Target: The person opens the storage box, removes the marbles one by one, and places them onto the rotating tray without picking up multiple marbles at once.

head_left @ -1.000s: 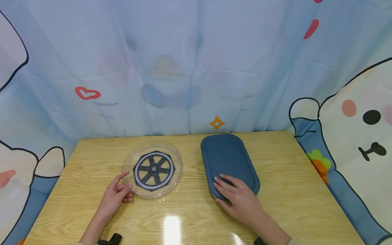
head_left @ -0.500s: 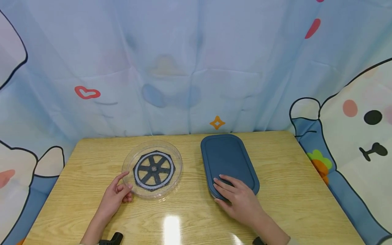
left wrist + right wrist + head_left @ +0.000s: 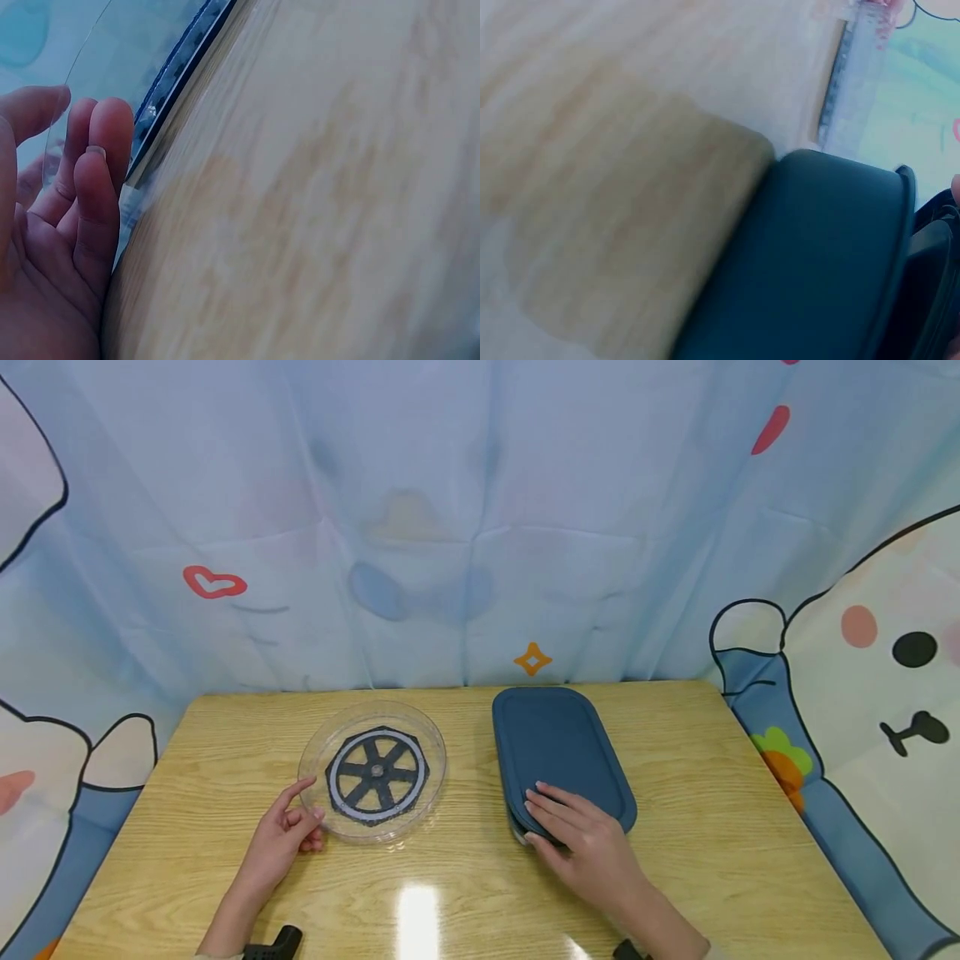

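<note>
A dark blue rectangular box stands right of centre, its lid (image 3: 558, 752) tilted up at the near left corner. There my right hand (image 3: 592, 852) holds the lid, fingers spread on top and thumb at its edge. A gap shows between the lid and the box (image 3: 802, 255) in the right wrist view. My left hand (image 3: 277, 843) rests at the near left rim of a clear round dish (image 3: 431, 802), thumb and forefinger touching it. Its other fingers are loosely bent in the left wrist view. Inside the dish lies a dark wheel-like piece (image 3: 377, 771) with spokes.
Both things stand on a wooden table (image 3: 465, 893). Behind it hangs a light blue curtain (image 3: 450, 527) with cartoon prints. A black strap device (image 3: 273, 945) sits at my left wrist.
My right hand has raised the lid's near left corner, and the paler box rim now shows beneath it. The left hand and the dish have stayed put.
</note>
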A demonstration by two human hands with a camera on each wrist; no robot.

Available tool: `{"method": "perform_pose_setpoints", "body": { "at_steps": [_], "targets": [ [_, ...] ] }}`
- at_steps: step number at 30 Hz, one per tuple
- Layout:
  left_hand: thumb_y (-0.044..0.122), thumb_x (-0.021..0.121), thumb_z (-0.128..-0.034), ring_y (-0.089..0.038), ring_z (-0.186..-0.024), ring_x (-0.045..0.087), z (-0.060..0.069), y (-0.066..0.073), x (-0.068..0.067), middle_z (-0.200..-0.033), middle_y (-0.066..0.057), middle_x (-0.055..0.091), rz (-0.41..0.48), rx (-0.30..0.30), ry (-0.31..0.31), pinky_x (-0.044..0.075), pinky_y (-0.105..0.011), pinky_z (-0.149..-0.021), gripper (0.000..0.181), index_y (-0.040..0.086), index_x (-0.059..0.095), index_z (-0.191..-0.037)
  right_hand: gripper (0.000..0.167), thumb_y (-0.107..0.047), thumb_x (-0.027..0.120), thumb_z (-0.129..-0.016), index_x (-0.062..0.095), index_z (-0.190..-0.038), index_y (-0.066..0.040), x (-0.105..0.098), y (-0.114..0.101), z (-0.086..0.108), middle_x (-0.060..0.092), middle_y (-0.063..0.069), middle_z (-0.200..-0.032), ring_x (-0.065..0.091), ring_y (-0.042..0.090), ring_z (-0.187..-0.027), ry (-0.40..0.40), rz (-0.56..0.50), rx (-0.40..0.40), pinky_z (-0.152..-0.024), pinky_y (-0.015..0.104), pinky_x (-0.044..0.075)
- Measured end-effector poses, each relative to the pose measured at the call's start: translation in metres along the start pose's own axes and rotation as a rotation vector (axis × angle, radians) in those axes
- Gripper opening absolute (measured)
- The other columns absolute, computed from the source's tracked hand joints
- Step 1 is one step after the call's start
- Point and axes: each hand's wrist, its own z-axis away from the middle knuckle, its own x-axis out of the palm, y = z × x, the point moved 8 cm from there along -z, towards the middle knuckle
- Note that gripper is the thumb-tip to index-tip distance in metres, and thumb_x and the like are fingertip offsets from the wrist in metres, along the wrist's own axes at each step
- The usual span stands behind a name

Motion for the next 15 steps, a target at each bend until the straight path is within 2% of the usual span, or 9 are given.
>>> {"method": "perform_pose_setpoints", "body": {
  "at_steps": [4, 9, 15],
  "targets": [
    [0.007, 0.060, -0.0995, -0.015, -0.062, 0.061, 0.000, 0.000, 0.000, -0.070, -0.005, 0.060, -0.006, -0.006, 0.006, 0.053, -0.028, -0.059, 0.056, 0.006, 0.036, -0.150, 0.031, -0.031, 0.060, -0.101, 0.075, -0.115, -0.007, -0.011, -0.006, -0.006, 0.071, 0.009, -0.117, 0.068, 0.029, -0.108, 0.092, -0.023, -0.056, -0.093, 0.036, 0.051],
    [0.008, 0.059, -0.1005, -0.016, -0.063, 0.061, 0.000, -0.001, 0.000, -0.070, -0.005, 0.060, -0.016, -0.026, 0.009, 0.053, -0.029, -0.060, 0.056, 0.007, 0.035, -0.151, 0.029, -0.026, 0.059, -0.102, 0.076, -0.110, -0.004, -0.020, -0.010, -0.011, 0.072, 0.012, -0.112, 0.070, 0.031, -0.102, 0.157, -0.038, -0.093, -0.095, 0.033, 0.049],
    [0.009, 0.059, -0.1006, -0.016, -0.064, 0.061, 0.000, -0.001, 0.000, -0.071, -0.007, 0.060, -0.019, -0.035, 0.012, 0.053, -0.029, -0.060, 0.055, 0.009, 0.036, -0.150, 0.033, -0.028, 0.058, -0.103, 0.077, -0.105, -0.002, -0.035, -0.010, -0.016, 0.073, 0.014, -0.109, 0.071, 0.031, -0.097, 0.255, -0.038, -0.064, -0.097, 0.029, 0.047]
  ]
}}
